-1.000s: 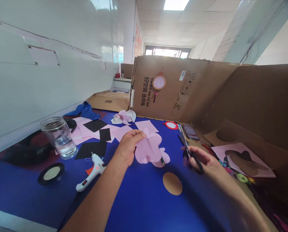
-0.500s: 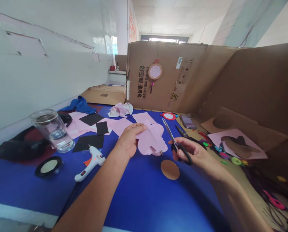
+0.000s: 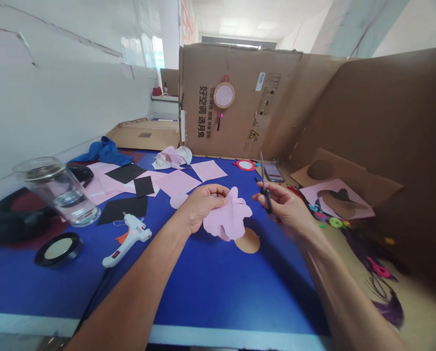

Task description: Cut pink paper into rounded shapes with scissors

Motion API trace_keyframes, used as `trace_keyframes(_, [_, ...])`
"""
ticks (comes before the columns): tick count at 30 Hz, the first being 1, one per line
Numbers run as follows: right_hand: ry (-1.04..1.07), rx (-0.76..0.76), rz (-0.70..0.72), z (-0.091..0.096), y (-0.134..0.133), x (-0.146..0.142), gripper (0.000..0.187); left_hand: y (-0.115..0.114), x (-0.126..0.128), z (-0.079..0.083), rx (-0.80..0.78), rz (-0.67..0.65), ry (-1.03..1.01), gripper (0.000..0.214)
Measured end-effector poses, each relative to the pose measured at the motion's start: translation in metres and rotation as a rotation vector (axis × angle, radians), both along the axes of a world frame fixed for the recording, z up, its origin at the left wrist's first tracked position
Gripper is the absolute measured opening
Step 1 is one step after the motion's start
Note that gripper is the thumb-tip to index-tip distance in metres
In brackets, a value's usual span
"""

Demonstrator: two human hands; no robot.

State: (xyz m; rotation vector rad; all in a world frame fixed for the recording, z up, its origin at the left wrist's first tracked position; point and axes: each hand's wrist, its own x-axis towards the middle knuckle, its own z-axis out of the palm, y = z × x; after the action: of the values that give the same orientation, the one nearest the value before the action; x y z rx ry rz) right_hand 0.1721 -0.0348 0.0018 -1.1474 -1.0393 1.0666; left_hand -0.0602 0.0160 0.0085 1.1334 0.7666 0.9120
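Observation:
Between the thumb and fingers of my left hand [image 3: 208, 204] is a pink paper flower [image 3: 228, 214] with a wavy, petal-like outline, raised above the blue table [image 3: 203, 287]. My right hand [image 3: 282, 204] grips black-handled scissors [image 3: 265, 192], their blades pointing up and standing apart from the flower. Under the flower lies a round tan disc [image 3: 249, 242], partly covered by it. Pink paper squares [image 3: 208, 170] and black squares [image 3: 144, 186] are spread behind my left hand.
A white glue gun [image 3: 128, 239] lies on the left, its cord running to the table edge. Behind it stand a glass jar of water [image 3: 69, 202] and a black-rimmed lid [image 3: 58, 249]. Cardboard walls [image 3: 240, 107] rise behind and right. A phone [image 3: 274, 173] lies near the back.
The flower has turned in my left hand and now overlaps the tan disc. The scissors have swung more upright, away from the paper. The whole view has shifted.

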Motion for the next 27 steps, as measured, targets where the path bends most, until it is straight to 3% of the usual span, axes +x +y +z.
trace_keyframes(5, [-0.049, 0.038, 0.044, -0.003, 0.001, -0.005, 0.062, -0.007, 0.008, -0.001, 0.093, -0.007, 0.115, 0.027])
trace_keyframes(17, [-0.047, -0.013, 0.085, -0.004, 0.001, -0.012, 0.064, -0.014, 0.016, -0.004, 0.200, -0.105, 0.232, 0.040])
trace_keyframes(21, [-0.020, 0.005, 0.077, -0.004, 0.002, -0.011, 0.066, -0.011, 0.017, -0.008, 0.134, -0.094, 0.186, 0.041])
trace_keyframes(27, [0.028, 0.083, -0.047, -0.003, 0.006, -0.006, 0.068, -0.007, 0.015, -0.013, -0.069, -0.103, 0.034, 0.040])
